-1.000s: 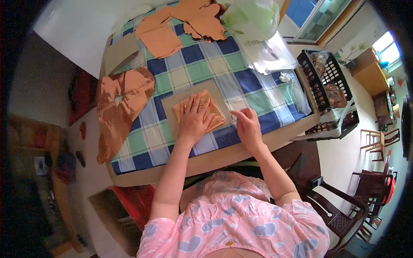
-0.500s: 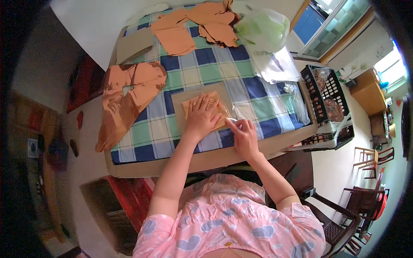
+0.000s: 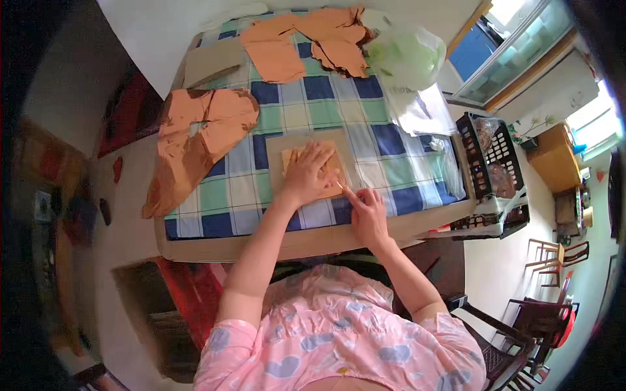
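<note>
My left hand (image 3: 305, 177) lies flat with fingers spread on a small orange-tan square sheet (image 3: 333, 156), pressing it onto a greyish cardboard board (image 3: 275, 171). Much of the sheet is hidden under that hand. A thin, pale, pen-like tool (image 3: 340, 186) is pinched in my right hand (image 3: 370, 214). Its tip is at the sheet's near right corner, close to my left thumb. The exact kind of tool is too small to make out. Board and sheet rest near the front edge of a table with a checked blue, green and white cloth (image 3: 287, 117).
Irregular orange sheets lie at the left (image 3: 225, 120) and far side (image 3: 274, 58) of the table. A cardboard piece (image 3: 212, 64) sits far left. Far right are a green-and-clear plastic bag (image 3: 411, 55) and white papers (image 3: 427, 114). A black crate (image 3: 490, 156) stands beyond the right edge.
The view has shifted slightly. The right hand with the tool has moved a little left and nearer to me, relative to the board. The left hand still presses the sheet.
</note>
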Available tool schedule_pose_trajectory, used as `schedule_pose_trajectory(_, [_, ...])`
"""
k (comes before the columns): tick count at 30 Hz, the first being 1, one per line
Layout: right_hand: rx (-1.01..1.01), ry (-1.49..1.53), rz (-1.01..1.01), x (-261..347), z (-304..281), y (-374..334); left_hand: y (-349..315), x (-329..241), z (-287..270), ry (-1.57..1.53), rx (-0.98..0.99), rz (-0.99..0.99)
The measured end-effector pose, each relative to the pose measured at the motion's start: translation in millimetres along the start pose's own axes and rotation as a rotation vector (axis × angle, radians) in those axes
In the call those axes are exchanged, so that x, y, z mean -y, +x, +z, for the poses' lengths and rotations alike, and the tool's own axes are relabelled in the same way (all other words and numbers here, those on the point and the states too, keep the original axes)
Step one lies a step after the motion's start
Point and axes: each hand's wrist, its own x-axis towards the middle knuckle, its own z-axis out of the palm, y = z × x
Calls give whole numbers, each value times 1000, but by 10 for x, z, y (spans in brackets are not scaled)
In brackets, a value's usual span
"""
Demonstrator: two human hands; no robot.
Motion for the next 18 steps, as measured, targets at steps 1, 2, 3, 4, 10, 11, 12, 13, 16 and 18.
schedule_pose_trajectory(1, [3, 0, -10, 11, -23, -7, 25, 22, -46, 1, -7, -7])
schedule_pose_trajectory(2, [-32, 224, 205, 34, -79, -19, 59, 2, -143, -97, -128, 29])
schedule_pose_trajectory(3, [-70, 443, 433, 29, -115, -53, 94, -71, -238, -202, -239, 71])
schedule_pose_trajectory(4, [-68, 436, 440, -44, -116, -47, 115, -164, -325, -211, -235, 70])
schedule_pose_trajectory(10, [-21, 156, 410, -203, -31, 159, -285, -698, -205, -78, -147, 172])
schedule_pose_trajectory(11, [-14, 160, 392, -188, -34, 200, -352, -739, -55, -87, -177, 154])
schedule_pose_trajectory(12, [6, 230, 486, -170, -66, 200, -390, -781, 3, -82, -185, 138])
schedule_pose_trajectory(13, [28, 298, 582, -162, -76, 210, -425, -803, 55, -93, -169, 101])
schedule_pose_trajectory(16, [2, 678, 609, -339, 41, 118, -442, -866, 93, -146, -146, 44])
schedule_pose_trajectory(18, [26, 775, 631, -307, 59, 131, -438, -825, 112, -71, -204, 41])
